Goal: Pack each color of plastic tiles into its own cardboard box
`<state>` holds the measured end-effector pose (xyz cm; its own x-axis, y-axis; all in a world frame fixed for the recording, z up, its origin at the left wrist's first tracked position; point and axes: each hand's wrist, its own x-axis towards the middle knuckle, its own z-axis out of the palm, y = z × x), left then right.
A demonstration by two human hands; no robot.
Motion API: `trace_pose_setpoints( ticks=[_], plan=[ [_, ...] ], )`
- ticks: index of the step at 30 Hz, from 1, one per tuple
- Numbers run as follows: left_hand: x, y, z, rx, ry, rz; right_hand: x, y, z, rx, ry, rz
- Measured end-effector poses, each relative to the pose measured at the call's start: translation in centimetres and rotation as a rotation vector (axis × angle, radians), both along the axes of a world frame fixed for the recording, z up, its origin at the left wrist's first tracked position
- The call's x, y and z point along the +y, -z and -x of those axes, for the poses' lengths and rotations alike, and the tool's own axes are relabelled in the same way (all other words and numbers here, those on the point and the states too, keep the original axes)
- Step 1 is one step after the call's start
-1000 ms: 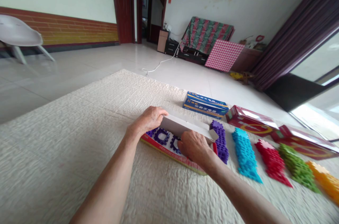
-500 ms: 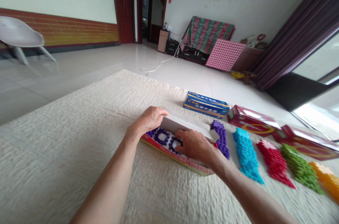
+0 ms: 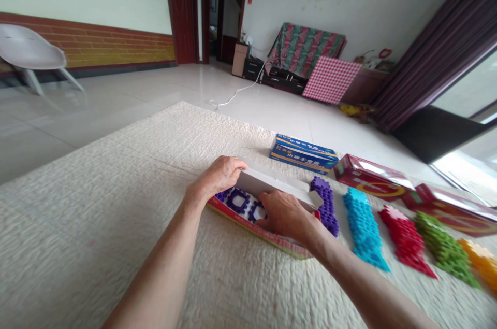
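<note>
A long red and yellow cardboard box [image 3: 258, 232] lies on the cream rug with its pale inner lid flap [image 3: 267, 184] raised. My left hand [image 3: 219, 176] is closed on the far left corner of that flap. Purple interlocking plastic pieces [image 3: 238, 200] with square openings sit in the left part of the box. My right hand [image 3: 285, 212] reaches down into the box beside them, fingers curled; its fingertips are partly hidden, and what they hold cannot be made out. A stack of purple interlocking pieces [image 3: 325, 204] lies just beyond the box's right end.
Right of the box lie rows of interlocking pieces: blue [image 3: 365, 228], red [image 3: 407, 241], green [image 3: 446, 246] and orange [image 3: 479, 261]. Behind them stand a blue box [image 3: 305, 158] and two dark red boxes [image 3: 373, 179]. The rug [image 3: 135, 184] spreads left; a white chair [image 3: 31, 49] stands farther off.
My right hand has sunk slightly deeper into the box, its index finger now less visible. My left hand keeps its hold on the flap. The view has shifted very slightly.
</note>
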<state>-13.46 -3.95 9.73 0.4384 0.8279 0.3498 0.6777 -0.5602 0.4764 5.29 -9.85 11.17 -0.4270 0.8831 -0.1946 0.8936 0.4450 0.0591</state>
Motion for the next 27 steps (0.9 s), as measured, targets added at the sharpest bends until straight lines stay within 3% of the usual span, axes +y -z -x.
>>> trace_pose_setpoints(
  ticks=[4, 27],
  plan=[
    [0.1, 0.1, 0.0, 0.009, -0.005, -0.003, -0.4, -0.8, 0.2, -0.042, -0.010, 0.057],
    [-0.1, -0.2, 0.0, -0.008, 0.005, 0.021, -0.7, -0.8, -0.9, -0.019, -0.106, 0.039]
  ],
)
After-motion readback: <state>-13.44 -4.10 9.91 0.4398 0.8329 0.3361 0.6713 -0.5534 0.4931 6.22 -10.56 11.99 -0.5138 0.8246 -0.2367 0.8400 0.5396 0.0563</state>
